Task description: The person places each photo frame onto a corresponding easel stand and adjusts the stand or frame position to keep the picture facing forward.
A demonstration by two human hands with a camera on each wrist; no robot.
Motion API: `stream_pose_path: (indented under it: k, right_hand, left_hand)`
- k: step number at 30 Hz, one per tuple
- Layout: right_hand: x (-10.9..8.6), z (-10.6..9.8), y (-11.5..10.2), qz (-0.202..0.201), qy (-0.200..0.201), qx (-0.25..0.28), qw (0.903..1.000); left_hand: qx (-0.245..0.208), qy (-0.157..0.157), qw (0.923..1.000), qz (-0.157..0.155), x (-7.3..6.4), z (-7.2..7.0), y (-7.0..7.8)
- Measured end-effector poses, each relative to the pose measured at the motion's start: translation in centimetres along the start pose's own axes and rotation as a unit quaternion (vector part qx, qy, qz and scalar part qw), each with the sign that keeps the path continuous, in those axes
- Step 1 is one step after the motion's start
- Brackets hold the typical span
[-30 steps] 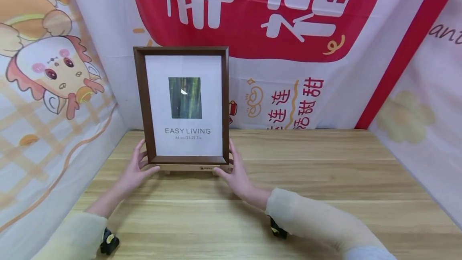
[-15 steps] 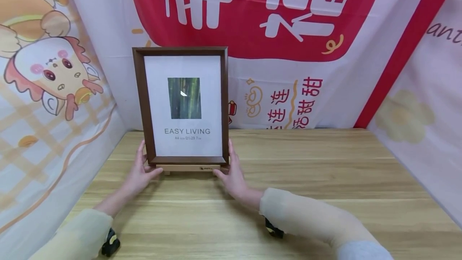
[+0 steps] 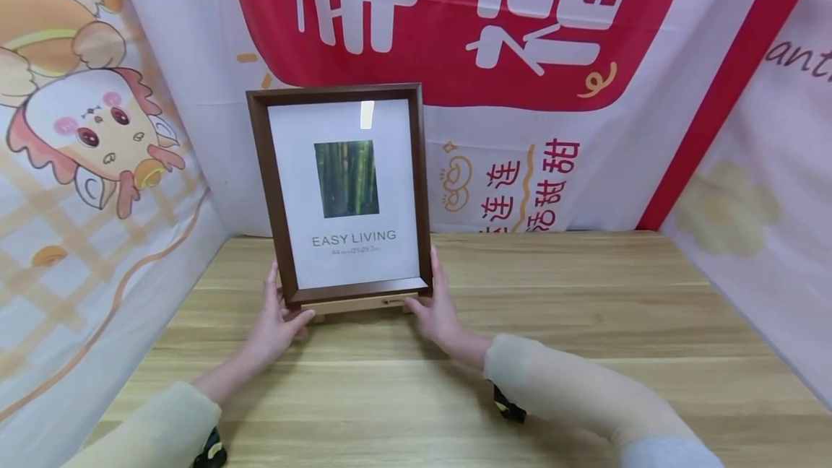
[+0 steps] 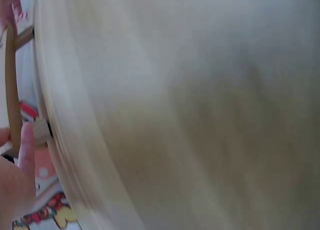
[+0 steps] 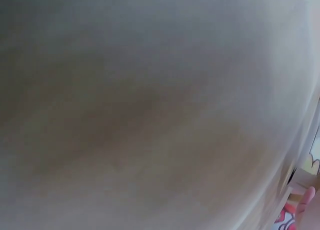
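Observation:
A brown picture frame with a bamboo print and the words EASY LIVING leans upright on a small light-wood easel. My left hand grips the easel's left lower end, thumb along the front ledge and fingers round the side. At the other end my right hand holds it likewise, thumb on the ledge. In the left wrist view a finger and thumb pinch the ledge above a wooden foot. Only a little of the right hand shows at the right wrist view's edge. The easel's back is hidden.
The light wood-grain table stretches out to the right and in front. Behind it hangs a printed red-and-white cloth. A cartoon-printed cloth borders the left side, and another pale cloth the right.
Both hands have shifted the easel and frame right and a little nearer to me. The frame now stands slightly turned, and the light reflection on its glass has moved up.

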State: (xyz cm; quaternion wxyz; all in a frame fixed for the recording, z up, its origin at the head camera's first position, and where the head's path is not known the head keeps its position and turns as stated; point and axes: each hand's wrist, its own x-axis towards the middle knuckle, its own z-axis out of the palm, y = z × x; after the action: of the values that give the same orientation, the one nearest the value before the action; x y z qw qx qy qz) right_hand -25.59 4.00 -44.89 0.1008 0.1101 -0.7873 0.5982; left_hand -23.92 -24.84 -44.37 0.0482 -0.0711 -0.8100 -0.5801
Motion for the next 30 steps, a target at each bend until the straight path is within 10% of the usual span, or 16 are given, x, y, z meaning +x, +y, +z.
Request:
stream_pose_path:
  k: [30]
  right_hand:
    - [-2.1,-10.4,1.9,0.015,-0.031,0.068,0.9971]
  left_hand:
    - [0.041,0.022,0.9988,0.019,-2.4,10.4,3.6]
